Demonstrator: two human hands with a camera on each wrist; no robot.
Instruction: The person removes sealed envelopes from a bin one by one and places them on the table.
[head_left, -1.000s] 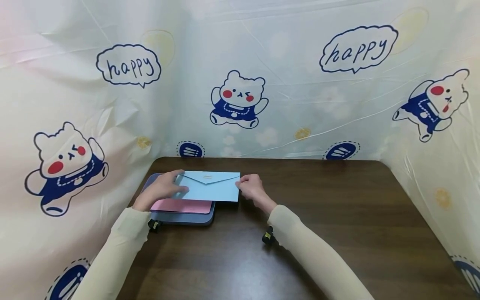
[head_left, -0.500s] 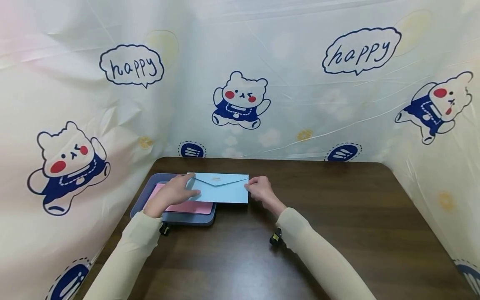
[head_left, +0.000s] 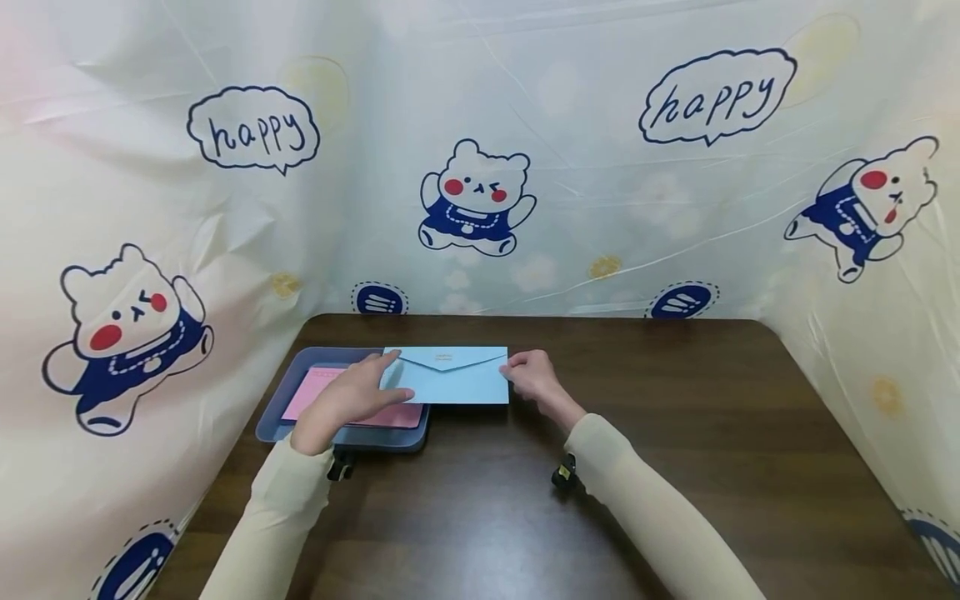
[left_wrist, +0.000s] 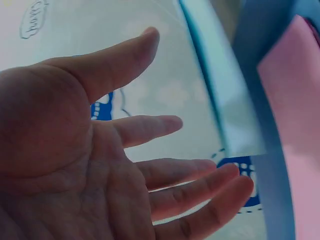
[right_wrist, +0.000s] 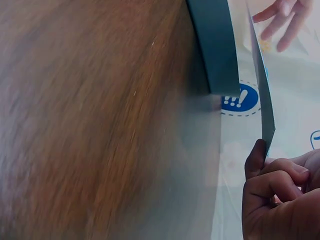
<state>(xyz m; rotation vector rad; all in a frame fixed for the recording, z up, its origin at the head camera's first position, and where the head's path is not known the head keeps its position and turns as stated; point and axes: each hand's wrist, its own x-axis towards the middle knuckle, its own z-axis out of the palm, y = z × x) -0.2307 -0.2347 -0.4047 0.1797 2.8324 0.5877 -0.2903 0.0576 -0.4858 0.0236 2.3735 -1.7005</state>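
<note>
At the envelope (head_left: 457, 381), right hand (head_left: 532, 377) pinches its right edge; left hand (head_left: 354, 395) spreads fingers near its left, contact unclear.

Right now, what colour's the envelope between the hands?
The envelope is light blue, clearest in the head view.

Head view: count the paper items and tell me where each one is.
2 in sight: the light blue envelope, pinched at its right edge by the right hand, and the pink paper, lying in the blue tray. Others may be hidden under these.
</note>
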